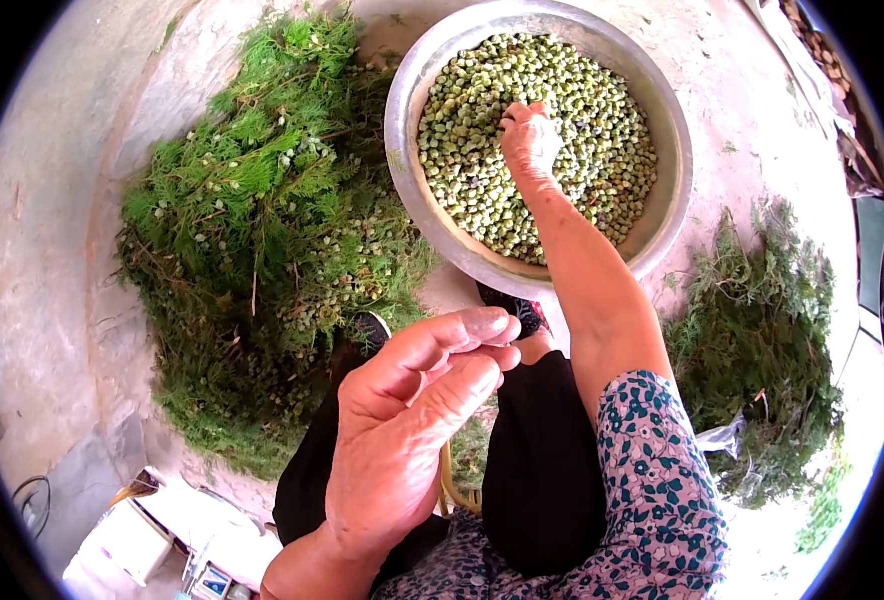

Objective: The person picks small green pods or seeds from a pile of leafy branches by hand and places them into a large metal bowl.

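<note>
My left hand [412,400] is raised over my lap, its fingers curled and the thumb close against the fingertips. Whatever lies inside that hand, if anything, is hidden. My right hand [530,142] reaches far forward into a wide metal basin [674,150], its fingers bent down at the top of the heap. Small round green cones [592,110] fill the basin. I cannot see whether the right fingers hold any of them. To the left of the basin lies a big pile of green conifer branches [252,230], with cones still attached on some sprigs.
Another pile of cut branches [757,350] lies to the right, with a scrap of clear plastic [722,437] at its edge. My feet rest just below the basin. A white box [132,540] stands at the lower left. Pale concrete floor [52,230] surrounds the piles.
</note>
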